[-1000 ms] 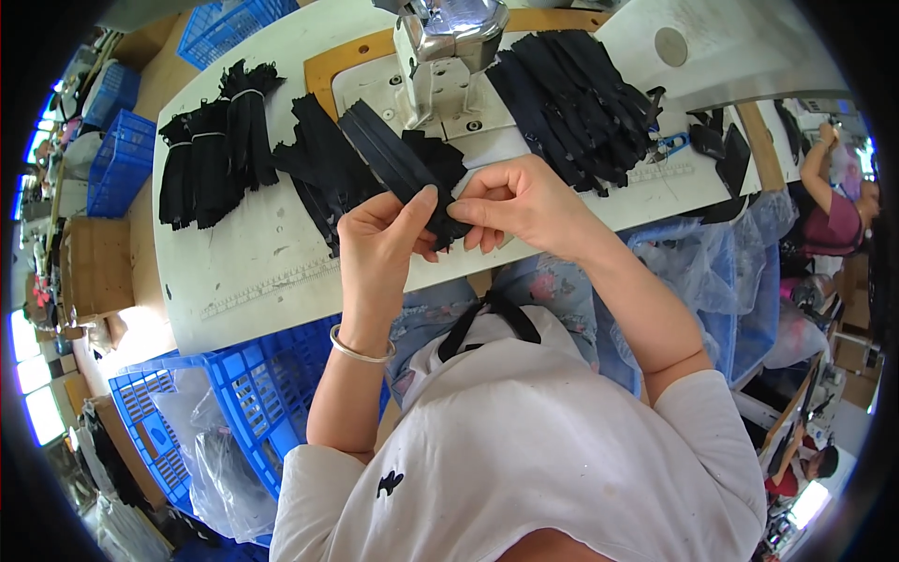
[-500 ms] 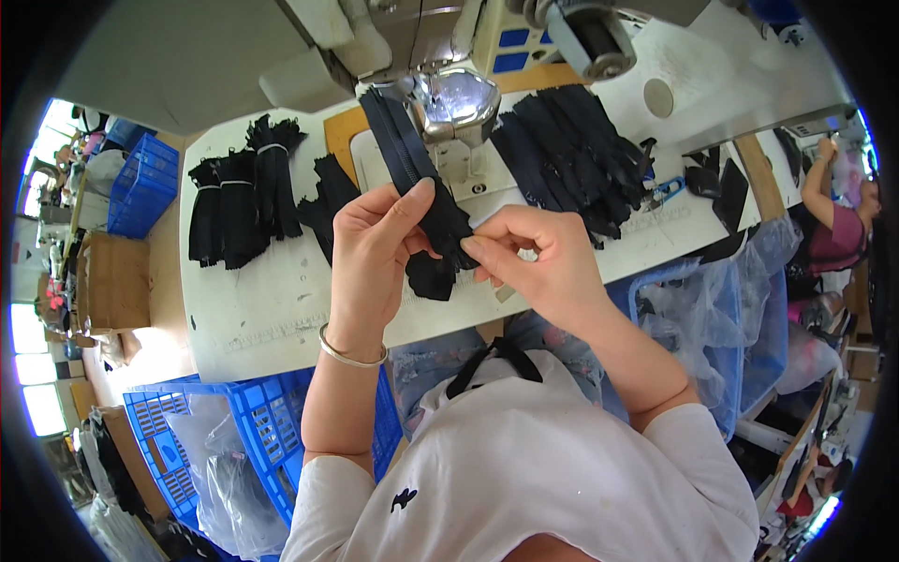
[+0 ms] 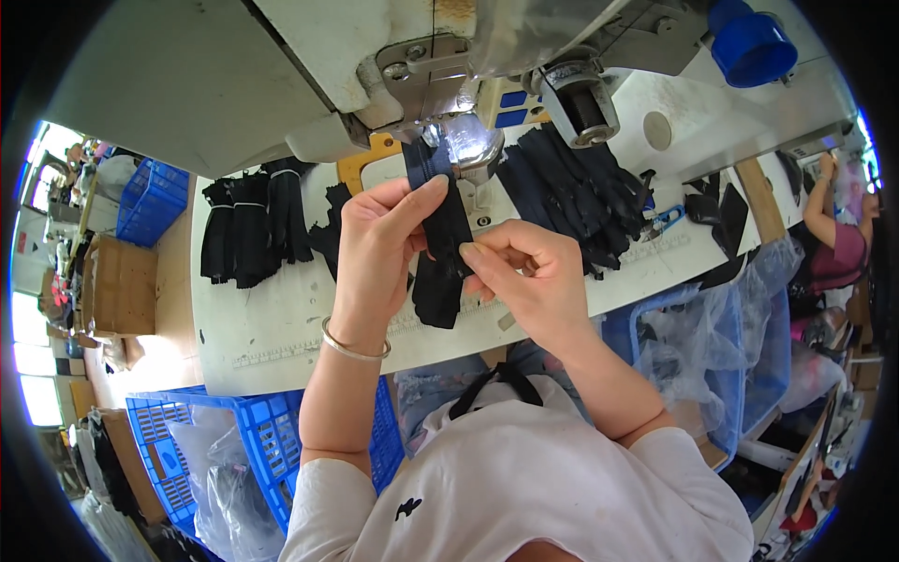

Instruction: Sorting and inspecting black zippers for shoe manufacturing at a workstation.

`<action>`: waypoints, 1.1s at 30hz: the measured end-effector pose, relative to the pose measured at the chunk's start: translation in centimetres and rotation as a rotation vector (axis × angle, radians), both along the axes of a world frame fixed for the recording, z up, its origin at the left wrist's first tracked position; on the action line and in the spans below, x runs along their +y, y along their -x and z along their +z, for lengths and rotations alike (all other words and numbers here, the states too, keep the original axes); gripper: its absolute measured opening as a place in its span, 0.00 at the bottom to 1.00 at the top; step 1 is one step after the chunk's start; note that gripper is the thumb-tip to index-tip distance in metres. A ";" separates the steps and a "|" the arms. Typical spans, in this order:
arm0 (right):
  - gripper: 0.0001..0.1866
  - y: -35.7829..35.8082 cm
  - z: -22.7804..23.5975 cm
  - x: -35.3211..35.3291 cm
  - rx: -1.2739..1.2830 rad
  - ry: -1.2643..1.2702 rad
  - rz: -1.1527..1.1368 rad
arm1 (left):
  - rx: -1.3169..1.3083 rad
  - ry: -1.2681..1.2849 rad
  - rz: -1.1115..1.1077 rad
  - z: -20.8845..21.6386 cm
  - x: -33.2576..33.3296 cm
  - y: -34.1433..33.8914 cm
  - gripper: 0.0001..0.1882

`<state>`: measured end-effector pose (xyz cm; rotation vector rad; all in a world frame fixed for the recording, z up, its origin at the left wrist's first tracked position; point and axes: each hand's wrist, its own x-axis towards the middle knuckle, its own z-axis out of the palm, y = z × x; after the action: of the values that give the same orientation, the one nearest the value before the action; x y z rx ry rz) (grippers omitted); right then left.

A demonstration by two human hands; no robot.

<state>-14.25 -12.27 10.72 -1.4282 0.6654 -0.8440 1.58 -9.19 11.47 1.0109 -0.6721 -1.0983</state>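
"Looking down at the two hands, what would you tell me they hold?"

"A black zipper strip, above the table and in front of the sewing machine. The left hand grasps it from the left, thumb laid flat across it. The right hand pinches its right edge lower down, between thumb and forefinger."

"Are any fingers loose?"

"Both hands are gripping; the right hand's other fingers curl under, and I cannot tell whether they touch the strip."

"Why hold it at two places?"

"Probably to keep it flat and steady: one grip takes the weight, the other controls the edge. The upper end points toward the machine, the lower end hangs free (whether it is one layer or two, I can't tell)."

"And the rest of the table?"

"Black bundles bound with pale bands lie to the left, perhaps tied so they stay sorted. A loose pile of black strips fans out to the right, seemingly spread for easy picking. That leaves the middle, nearest the body, for the hands"
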 end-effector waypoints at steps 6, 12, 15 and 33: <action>0.07 -0.2 0.2 -0.1 0.008 -0.024 0.004 | 0.002 0.007 0.003 -0.4 -0.3 -0.3 0.08; 0.07 -0.3 -0.2 -0.5 -0.002 -0.038 0.004 | -0.115 -0.036 0.071 -1.1 0.2 0.0 0.11; 0.08 -0.4 -0.4 -1.1 -0.037 -0.072 0.009 | -0.085 -0.095 0.064 -2.0 0.8 1.2 0.17; 0.10 -2.3 0.8 -3.4 0.024 0.109 -0.024 | -0.199 0.012 0.248 -0.6 -1.4 0.6 0.12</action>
<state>-11.96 -15.62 11.50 -1.5330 0.6640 -0.8953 1.00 -10.59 10.85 1.1692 -0.6908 -0.7832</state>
